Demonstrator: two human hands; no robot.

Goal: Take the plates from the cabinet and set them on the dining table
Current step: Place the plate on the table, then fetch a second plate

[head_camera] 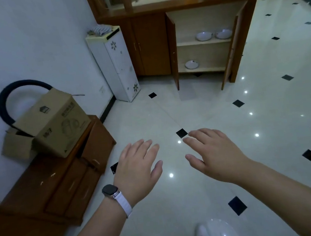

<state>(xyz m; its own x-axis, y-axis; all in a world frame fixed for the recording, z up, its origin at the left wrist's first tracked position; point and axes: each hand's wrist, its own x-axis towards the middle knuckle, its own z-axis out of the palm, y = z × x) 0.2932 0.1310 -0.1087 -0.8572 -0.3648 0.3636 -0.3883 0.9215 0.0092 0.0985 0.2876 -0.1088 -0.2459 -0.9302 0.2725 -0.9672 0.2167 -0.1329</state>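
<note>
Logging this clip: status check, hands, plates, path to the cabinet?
Left hand and right hand open, empty. Three plates in open cabinet: two upper shelf, one lower. Tiled floor between shows no obstacle.

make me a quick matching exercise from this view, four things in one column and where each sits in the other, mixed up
Things:
1. two plates
2. single plate
3. cardboard box
4. watch

Places:
A. on the low wooden drawer unit by the wall
B. bottom shelf of the open cabinet
C. wrist of the left hand
D. upper shelf of the open cabinet

Pairs: 1-D, 2-B, 3-A, 4-C
</note>
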